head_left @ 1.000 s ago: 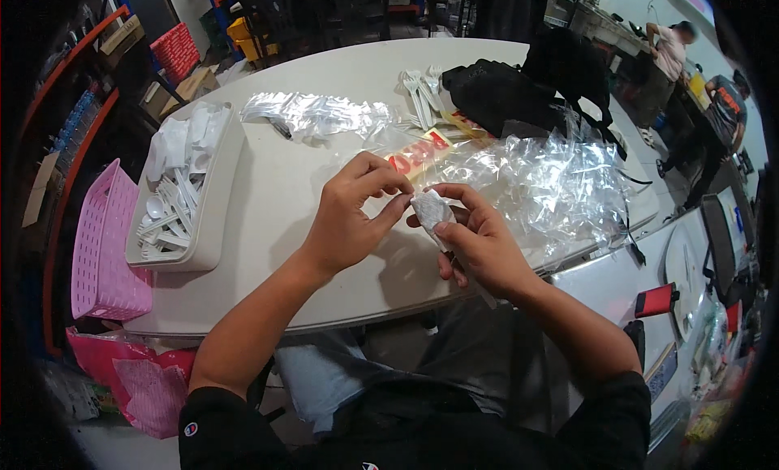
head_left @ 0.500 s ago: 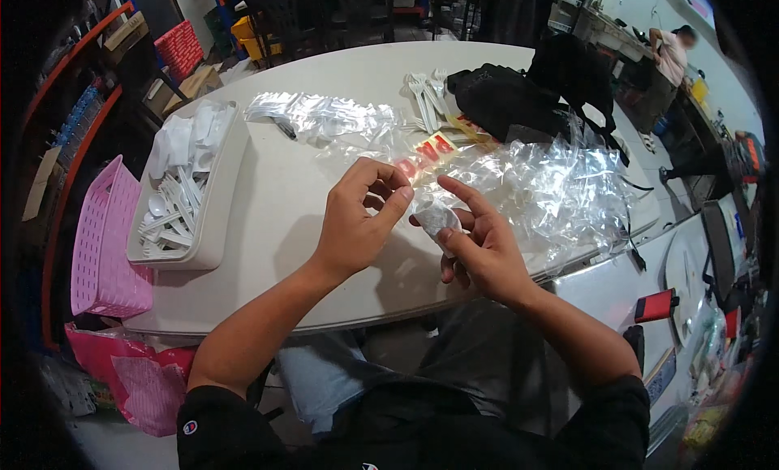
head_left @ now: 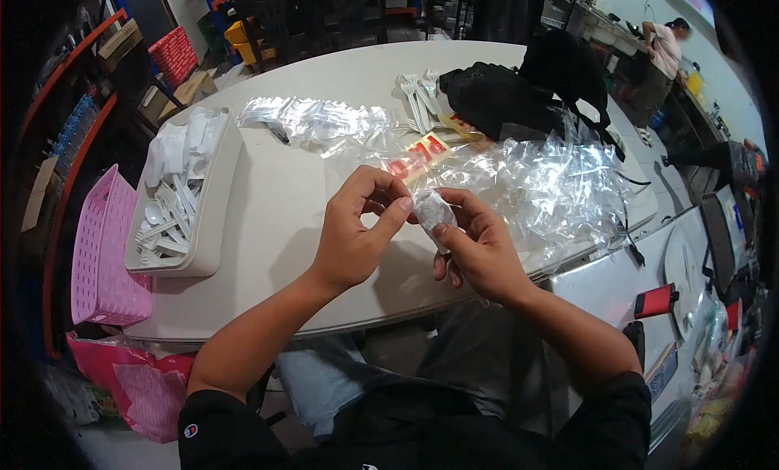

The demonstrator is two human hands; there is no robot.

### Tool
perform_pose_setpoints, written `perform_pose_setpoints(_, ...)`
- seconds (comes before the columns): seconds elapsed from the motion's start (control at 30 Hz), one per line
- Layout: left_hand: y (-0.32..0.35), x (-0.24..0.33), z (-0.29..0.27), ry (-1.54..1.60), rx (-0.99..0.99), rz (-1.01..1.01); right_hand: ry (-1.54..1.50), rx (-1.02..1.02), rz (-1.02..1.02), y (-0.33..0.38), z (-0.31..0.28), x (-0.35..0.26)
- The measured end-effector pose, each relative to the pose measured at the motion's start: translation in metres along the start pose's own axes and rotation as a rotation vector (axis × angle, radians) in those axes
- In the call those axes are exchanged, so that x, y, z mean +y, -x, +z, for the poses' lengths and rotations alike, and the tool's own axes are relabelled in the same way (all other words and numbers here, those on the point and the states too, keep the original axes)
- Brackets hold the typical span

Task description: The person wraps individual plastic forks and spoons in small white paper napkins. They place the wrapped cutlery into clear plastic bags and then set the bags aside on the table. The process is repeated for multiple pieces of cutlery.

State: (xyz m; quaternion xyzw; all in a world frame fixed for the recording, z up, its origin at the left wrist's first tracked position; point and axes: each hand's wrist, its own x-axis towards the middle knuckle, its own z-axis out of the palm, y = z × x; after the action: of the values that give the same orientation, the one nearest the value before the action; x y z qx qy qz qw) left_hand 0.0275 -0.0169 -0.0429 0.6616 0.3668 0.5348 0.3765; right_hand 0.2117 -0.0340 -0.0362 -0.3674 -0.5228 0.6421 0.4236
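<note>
A small white wrapped packet (head_left: 436, 216), greyish on its face, is held up over the table's near side. My right hand (head_left: 484, 248) grips it from the right, thumb across its front and fingers behind. From the left, thumb and forefinger of my left hand (head_left: 363, 224) pinch together at the packet's upper left edge; the other fingers are curled. What exactly is inside the wrapping cannot be made out. Just beyond the hands lie crumpled clear plastic bags (head_left: 540, 186) and a yellow label with red print (head_left: 418, 157).
A pale bin (head_left: 213, 226) of white plastic cutlery and white packets stands left, beside a pink basket (head_left: 101, 255). Clear plastic sleeves (head_left: 316, 119), white forks (head_left: 416, 99) and a black bag (head_left: 495, 97) lie farther back. A person (head_left: 665, 52) stands far right.
My left fingertips have come up to the packet's edge. The right forefinger, raised before, has bent down around the packet, which now shows more of its face.
</note>
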Motion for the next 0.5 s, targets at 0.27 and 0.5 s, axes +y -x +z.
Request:
perform_pose_setpoints(0.27,0.003,0.006,0.005,-0.416,0.003,0.301,0.014,0.027,0.007,0.001,0.0,0.0)
perform_pose_setpoints(0.5,0.007,0.015,0.01,-0.789,-0.035,0.471,-0.026,0.042,0.022,0.0,0.001,-0.002)
